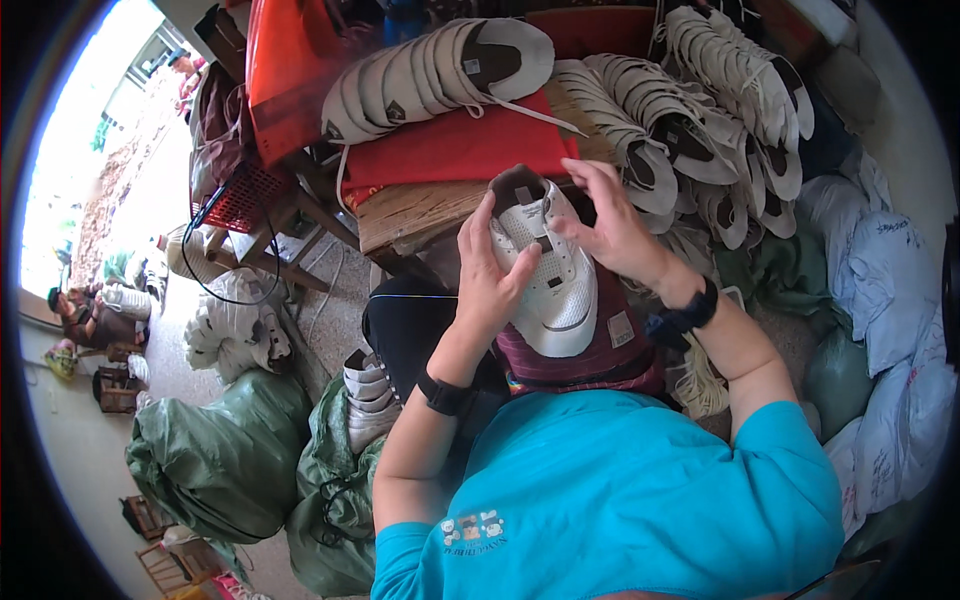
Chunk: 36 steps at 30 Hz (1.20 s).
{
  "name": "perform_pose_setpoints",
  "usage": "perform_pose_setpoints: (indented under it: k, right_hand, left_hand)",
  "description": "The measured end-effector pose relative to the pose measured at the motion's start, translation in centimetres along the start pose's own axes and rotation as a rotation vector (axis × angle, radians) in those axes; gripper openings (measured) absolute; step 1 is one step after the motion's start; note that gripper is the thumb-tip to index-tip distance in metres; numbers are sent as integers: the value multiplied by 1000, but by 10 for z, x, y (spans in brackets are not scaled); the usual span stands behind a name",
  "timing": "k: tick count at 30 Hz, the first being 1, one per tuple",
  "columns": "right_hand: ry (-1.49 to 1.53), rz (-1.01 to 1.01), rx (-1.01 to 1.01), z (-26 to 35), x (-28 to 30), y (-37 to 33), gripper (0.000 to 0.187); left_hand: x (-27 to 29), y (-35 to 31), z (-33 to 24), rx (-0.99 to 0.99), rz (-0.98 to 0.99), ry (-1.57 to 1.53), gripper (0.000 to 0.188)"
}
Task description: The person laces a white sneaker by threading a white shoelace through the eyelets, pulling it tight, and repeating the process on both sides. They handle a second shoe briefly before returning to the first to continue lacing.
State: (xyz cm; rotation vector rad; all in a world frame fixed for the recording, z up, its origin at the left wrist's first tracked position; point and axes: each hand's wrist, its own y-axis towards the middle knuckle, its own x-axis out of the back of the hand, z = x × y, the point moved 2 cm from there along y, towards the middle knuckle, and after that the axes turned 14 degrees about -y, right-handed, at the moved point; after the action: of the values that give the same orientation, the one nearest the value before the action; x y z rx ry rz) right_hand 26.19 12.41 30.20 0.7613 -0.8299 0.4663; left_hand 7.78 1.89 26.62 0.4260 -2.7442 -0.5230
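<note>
A white shoe upper [553, 290] lies in front of me, toe toward my body, on a dark maroon striped cloth [600, 350] over my lap. It has mesh panels, eyelet rows and a dark inner lining. My left hand [497, 270] grips its left side, thumb on top and fingers along the edge. At the upper right, my right hand [615, 230] has its fingers apart, the thumb close to or touching the collar edge. I cannot see a lace between those fingers.
Nested shoe uppers [430, 80] lie on red cloth [470, 150] over a wooden bench [410, 215]. More stacks [690, 120] hang at the right. Green sacks [220, 450] and white sacks [885, 270] flank me. A red basket [243, 197] rests on a stool. Other people sit far left.
</note>
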Motion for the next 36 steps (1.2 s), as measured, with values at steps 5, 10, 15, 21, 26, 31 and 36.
perform_pose_setpoints:
  k: [5, 10, 15, 21, 26, 31, 36]
  right_hand:
    - [131, 76, 87, -1, -38, 5, 80]
    - [270, 160, 31, 1, -38, 1, 68]
    - [225, 118, 90, -2, -43, -3, 66]
    - [358, 171, -37, -18, -69, -10, 66]
    - [985, 243, -293, -47, -72, -21, 60]
    - [1002, 131, -812, -143, -41, -123, 39]
    - [827, 29, -1581, -225, -4, -299, 27]
  left_hand:
    - [-6, -10, 8, 193, 26, -88, 70]
    - [-7, -3, 5, 260, -121, -74, 47]
    - [-20, -10, 20, 212, -287, -389, 26]
    - [-21, -14, 76, 455, -297, -811, 17]
    - [-13, -8, 93, 470, -207, -594, 27]
    - [-9, -14, 98, 349, -167, -325, 46]
    - [-21, -16, 79, 320, -169, -326, 56]
